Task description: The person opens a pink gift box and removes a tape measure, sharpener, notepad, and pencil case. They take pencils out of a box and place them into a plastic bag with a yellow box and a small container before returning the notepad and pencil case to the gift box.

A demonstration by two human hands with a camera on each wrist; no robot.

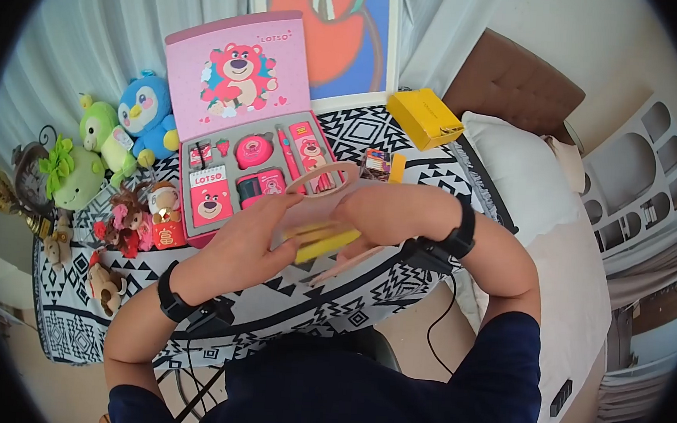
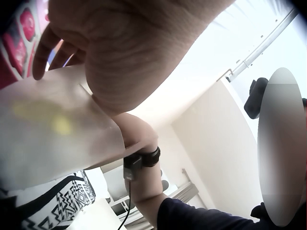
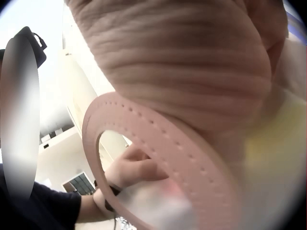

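Observation:
A frosted, see-through handbag [image 1: 319,213] with pink strap handles is held in front of the body, close over the near side of the table. Something yellow [image 1: 327,244] shows through its wall, blurred. My left hand [image 1: 247,241] grips the bag's left side, thumb toward me and fingers on the far side. On the right side, my right hand [image 1: 396,215] holds the bag with bent fingers, partly hidden behind the hand's back. One stitched pink handle [image 3: 108,112] loops beneath the right palm in the right wrist view; the other handle [image 1: 349,170] stands up at the far side.
Just beyond the hands stands an open pink Lotso gift box [image 1: 183,66] with stationery and small items in its slots. Plush toys [image 1: 144,114] and small dolls line the left. A yellow box [image 1: 424,120] and a small dark packet [image 1: 376,164] lie at the right, beside a bed [image 1: 543,224].

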